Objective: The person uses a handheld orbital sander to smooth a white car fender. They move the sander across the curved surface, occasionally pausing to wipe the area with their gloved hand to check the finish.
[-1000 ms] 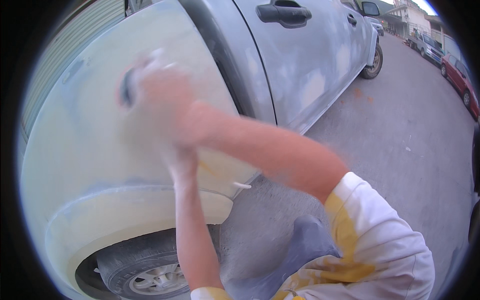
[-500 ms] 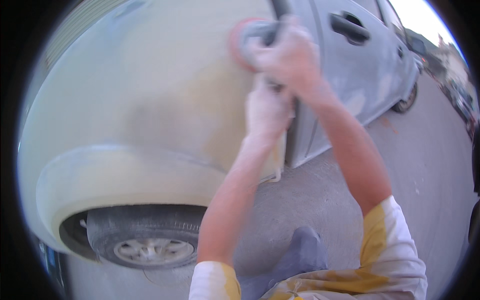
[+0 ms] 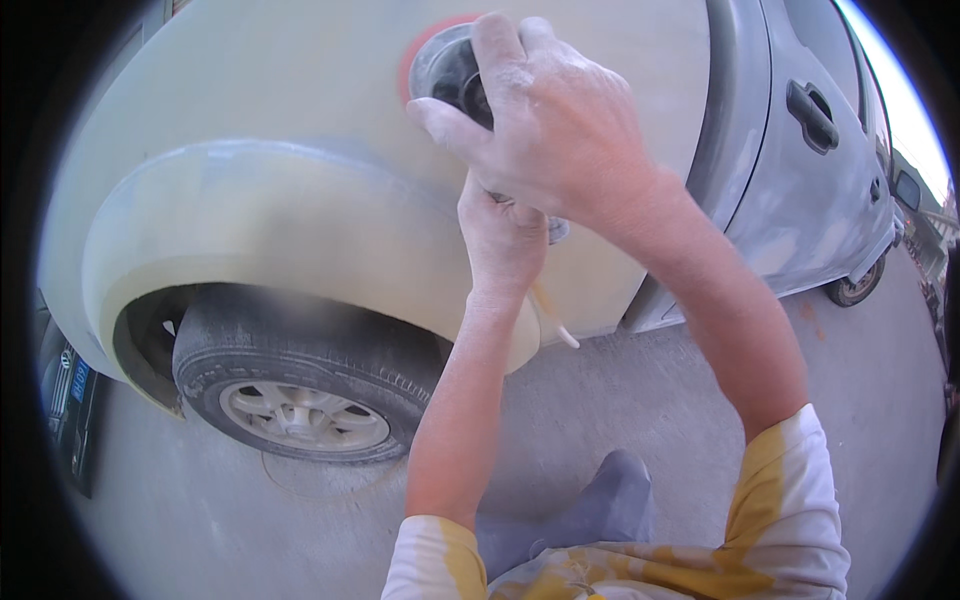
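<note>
Pale panel (image 3: 250,130) — both hands, right (image 3: 560,120) and left (image 3: 505,240), seemingly clamp sander (image 3: 445,65) above arch edge.

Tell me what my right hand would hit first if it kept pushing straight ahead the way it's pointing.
Most likely the sander it grips; the red pad seems to lie against the pale body panel above the wheel arch, though depth is unclear.

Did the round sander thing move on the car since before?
Yes. The sander slid along the panel toward the door handle.
</note>
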### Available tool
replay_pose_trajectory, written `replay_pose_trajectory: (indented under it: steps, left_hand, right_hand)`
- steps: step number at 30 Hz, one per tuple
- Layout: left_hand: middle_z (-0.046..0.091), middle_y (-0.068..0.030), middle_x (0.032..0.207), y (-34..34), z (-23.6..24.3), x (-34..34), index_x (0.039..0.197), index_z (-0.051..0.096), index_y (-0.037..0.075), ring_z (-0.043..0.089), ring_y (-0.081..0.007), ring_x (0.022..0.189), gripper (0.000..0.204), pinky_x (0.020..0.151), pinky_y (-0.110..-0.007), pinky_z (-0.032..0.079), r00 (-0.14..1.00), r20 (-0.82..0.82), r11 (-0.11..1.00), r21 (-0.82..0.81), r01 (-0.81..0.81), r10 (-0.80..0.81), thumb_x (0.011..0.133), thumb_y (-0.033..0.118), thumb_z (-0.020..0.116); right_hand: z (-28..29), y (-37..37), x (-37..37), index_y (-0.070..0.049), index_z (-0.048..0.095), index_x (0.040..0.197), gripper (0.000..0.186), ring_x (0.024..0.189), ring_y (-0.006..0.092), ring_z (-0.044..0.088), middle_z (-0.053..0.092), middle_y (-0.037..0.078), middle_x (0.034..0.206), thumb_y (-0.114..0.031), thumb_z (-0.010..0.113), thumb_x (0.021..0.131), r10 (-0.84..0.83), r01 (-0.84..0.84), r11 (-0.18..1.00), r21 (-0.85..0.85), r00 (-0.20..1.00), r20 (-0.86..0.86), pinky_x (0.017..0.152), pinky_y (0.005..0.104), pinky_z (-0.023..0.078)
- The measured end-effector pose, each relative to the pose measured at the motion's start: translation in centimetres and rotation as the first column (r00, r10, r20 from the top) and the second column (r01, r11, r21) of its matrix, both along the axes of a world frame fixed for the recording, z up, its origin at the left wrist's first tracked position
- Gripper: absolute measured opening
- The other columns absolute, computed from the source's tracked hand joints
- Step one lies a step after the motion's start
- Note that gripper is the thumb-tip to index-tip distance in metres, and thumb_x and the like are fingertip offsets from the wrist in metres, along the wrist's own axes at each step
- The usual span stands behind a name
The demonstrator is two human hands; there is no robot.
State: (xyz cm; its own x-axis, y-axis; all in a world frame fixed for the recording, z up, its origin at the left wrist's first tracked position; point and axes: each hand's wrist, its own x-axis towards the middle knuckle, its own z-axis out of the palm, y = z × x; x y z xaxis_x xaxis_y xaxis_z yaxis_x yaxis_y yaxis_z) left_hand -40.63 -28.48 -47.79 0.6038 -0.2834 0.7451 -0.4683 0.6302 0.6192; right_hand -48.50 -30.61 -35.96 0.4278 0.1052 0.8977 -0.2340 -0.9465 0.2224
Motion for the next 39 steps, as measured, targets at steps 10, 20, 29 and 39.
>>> replay_pose_trajectory:
  steps: [10, 20, 29, 39]
  left_hand:
    - [0.059, -0.0008, 0.075, -1.6, -4.8, -4.2, 0.103, 0.06, -0.001, 0.055, -0.0074, 0.067, 0.063, 0.058, -0.027, 0.045, 0.983, -0.181, 0.982, -0.187, 0.006, -0.041, 0.094, 0.062, 0.061]
    - [0.052, -0.0002, 0.064, 0.8, 0.6, -0.4, 0.086, 0.059, -0.002, 0.05, -0.0092, 0.056, 0.059, 0.051, -0.029, 0.04, 0.966, -0.258, 0.954, -0.295, -0.058, -0.021, 0.104, 0.052, 0.048]
    - [0.069, -0.014, 0.084, -4.0, -8.3, -4.6, 0.097, 0.063, -0.003, 0.068, -0.0204, 0.082, 0.049, 0.071, -0.036, 0.051, 0.981, -0.19, 0.988, -0.142, -0.06, 0.032, 0.102, 0.044, 0.053]
    - [0.071, -0.0176, 0.089, -9.4, -25.4, -8.8, 0.102, 0.064, 0.0, 0.072, -0.0286, 0.085, 0.035, 0.074, -0.04, 0.054, 0.952, -0.305, 0.964, 0.257, 0.07, 0.012, 0.094, 0.034, 0.066]
  right_hand:
    - [-3.4, -1.6, -4.0, -0.015, 0.054, 0.126, 0.045, 0.086, 0.0394, 0.068, 0.071, 0.018, 0.094, -0.035, 0.068, 0.088, 0.169, -0.046, 0.951, 0.306, 0.905, -0.389, 0.074, 0.0438, 0.053]
    - [2.0, 2.8, -1.2, -0.006, 0.059, 0.108, 0.028, 0.085, 0.0405, 0.068, 0.07, 0.021, 0.088, -0.03, 0.063, 0.094, 0.428, -0.405, 0.904, 0.138, 0.859, -0.28, 0.073, 0.0474, 0.052]
    - [-5.9, -2.0, -4.3, -0.011, 0.057, 0.121, 0.043, 0.082, 0.038, 0.068, 0.069, 0.017, 0.088, -0.032, 0.073, 0.087, 0.178, -0.118, 0.971, 0.21, 0.94, -0.293, 0.071, 0.0444, 0.054]
    - [-22.2, -7.7, -9.5, -0.013, 0.055, 0.133, 0.056, 0.087, 0.036, 0.064, 0.064, 0.016, 0.095, -0.038, 0.072, 0.087, 0.094, 0.014, 0.941, 0.338, 0.949, -0.301, 0.07, 0.0446, 0.055]
